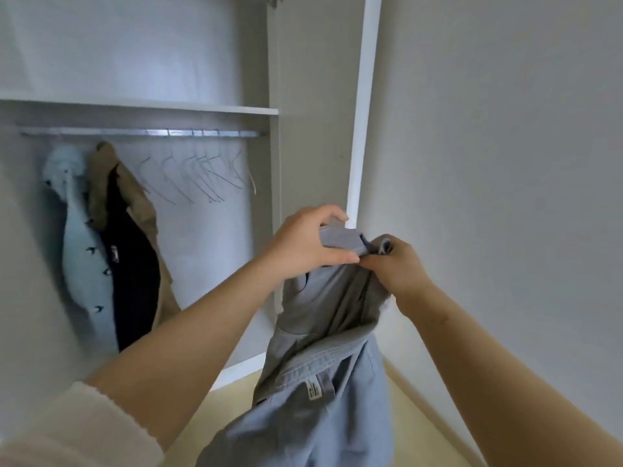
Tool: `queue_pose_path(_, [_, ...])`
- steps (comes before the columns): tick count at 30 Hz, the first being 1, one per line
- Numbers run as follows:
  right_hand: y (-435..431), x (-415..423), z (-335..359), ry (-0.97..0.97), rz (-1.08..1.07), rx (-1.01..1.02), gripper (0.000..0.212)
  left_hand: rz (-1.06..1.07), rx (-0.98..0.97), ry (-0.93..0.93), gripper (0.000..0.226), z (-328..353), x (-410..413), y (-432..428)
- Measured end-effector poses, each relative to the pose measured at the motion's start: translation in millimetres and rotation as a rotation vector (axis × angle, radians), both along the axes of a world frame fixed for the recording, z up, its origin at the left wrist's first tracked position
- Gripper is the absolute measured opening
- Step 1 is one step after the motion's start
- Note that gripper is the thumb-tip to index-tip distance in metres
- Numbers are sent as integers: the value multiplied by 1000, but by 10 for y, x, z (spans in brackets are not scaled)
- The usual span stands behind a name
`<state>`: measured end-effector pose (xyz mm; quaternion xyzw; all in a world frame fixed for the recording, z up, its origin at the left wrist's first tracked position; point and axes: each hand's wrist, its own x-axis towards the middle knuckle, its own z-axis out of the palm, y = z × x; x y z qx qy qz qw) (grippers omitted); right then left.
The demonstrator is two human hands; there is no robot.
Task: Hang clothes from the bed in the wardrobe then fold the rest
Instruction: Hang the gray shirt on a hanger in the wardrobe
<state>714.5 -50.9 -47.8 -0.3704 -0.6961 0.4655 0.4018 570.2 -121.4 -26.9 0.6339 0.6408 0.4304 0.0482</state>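
Wardrobe (274,183) holding coats (131,264) and hangers (202,176), left hand (303,244) and right hand (397,267) gripping grey garment (320,382)

Two hands (303,246) (396,269), one grey garment (320,335), three hung garments (82,251), one rail (101,132), several blurred hangers (202,178).

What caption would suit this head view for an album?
Left hand and right hand grip a grey garment beside a wardrobe with bare hangers.
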Motion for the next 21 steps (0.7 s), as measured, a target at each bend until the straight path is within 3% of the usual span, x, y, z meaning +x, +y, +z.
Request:
queue_pose_path(2, [125, -418, -2, 111, 75, -28, 33, 87, -134, 209, 56, -27, -376, 46])
queue_pose_path(6, [501, -1128, 98, 293, 200, -139, 44, 411, -427, 255, 15, -47, -1282, 238])
queue_pose_path(8, [747, -1433, 185, 381, 174, -181, 44, 510, -458, 119, 9, -24, -1710, 330])
queue_pose_path(10, [980, -1748, 262, 443, 182, -215, 41, 500, -369, -157, 11, 32, -2061, 410])
queue_pose_path(13, [1195, -2285, 294, 399, 284, -224, 24, 463, -240, -480, 11, 151, -2436, 438])
queue_pose_path(15, [1232, -2637, 232, 363, 378, -264, 24, 418, -144, -651, 12, 216, -2670, 412])
queue_pose_path(19, [1190, -3217, 58, 258, 858, -407, 47, 345, -128, -622, 11, 310, -3108, 387])
queue_pose_path(21, [1140, -3476, 17, 89, 1061, -367, 40, 340, -213, -568, 16, 327, -3258, 448])
